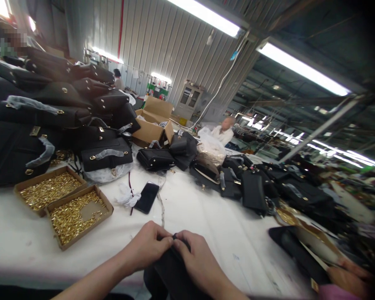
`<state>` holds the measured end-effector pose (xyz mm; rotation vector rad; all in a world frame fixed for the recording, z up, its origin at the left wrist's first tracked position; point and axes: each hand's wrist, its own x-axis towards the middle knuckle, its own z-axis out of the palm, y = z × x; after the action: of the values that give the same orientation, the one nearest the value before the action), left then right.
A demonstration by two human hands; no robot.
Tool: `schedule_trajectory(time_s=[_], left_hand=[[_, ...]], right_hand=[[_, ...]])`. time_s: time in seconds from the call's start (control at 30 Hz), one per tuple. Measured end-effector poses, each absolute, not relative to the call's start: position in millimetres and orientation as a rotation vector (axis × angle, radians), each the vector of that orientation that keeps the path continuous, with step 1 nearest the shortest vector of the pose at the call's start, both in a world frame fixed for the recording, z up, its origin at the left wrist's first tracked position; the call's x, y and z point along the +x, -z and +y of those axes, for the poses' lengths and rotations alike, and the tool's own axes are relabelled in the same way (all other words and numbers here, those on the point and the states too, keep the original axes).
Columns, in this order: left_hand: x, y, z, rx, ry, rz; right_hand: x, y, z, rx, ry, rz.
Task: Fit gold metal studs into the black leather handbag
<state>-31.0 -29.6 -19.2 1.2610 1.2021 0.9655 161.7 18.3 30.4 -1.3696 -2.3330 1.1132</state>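
Note:
At the table's near edge, my left hand [150, 245] pinches the top edge of a black leather piece [171, 277] between thumb and fingers. My right hand [195, 254] grips the same edge just beside it, the two thumbs almost touching. The piece hangs down below both hands, and its lower part is out of frame. To the left are two shallow cardboard trays of small gold metal parts, a front tray [76, 216] and a rear tray [50, 187]. A black phone [147, 197] lies on the white table [206, 221] beyond my hands.
Black bags [106, 156] are piled high at the left, and more bags [253, 193] spread to the right. An open cardboard box [148, 129] stands behind. Another person's hand [350, 273] is at the lower right by a black bag. A person [223, 131] is across the table.

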Motion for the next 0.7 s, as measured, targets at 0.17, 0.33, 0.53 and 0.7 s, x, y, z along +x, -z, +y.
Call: schedule_trajectory(time_s=[0.17,0.33,0.53,0.7], left_hand=[[-25.2,14.0,-21.9,1.346,-0.892,1.351],[-22.3,9.6,-15.3,1.386,-0.891,1.410],[-19.6,6.1,-12.9,1.388,-0.887,1.464],[-20.8,5.1,-10.7,1.414,-0.889,1.463]], right_hand=[[162.8,-36.4,18.5,-1.305,-1.134,-2.364],[167.6,-33.7,23.9,-1.272,-1.223,-2.339],[174.2,-32.9,24.9,-1.259,-1.365,-2.268],[171.4,-37.5,26.3,-1.277,-1.171,-2.404]])
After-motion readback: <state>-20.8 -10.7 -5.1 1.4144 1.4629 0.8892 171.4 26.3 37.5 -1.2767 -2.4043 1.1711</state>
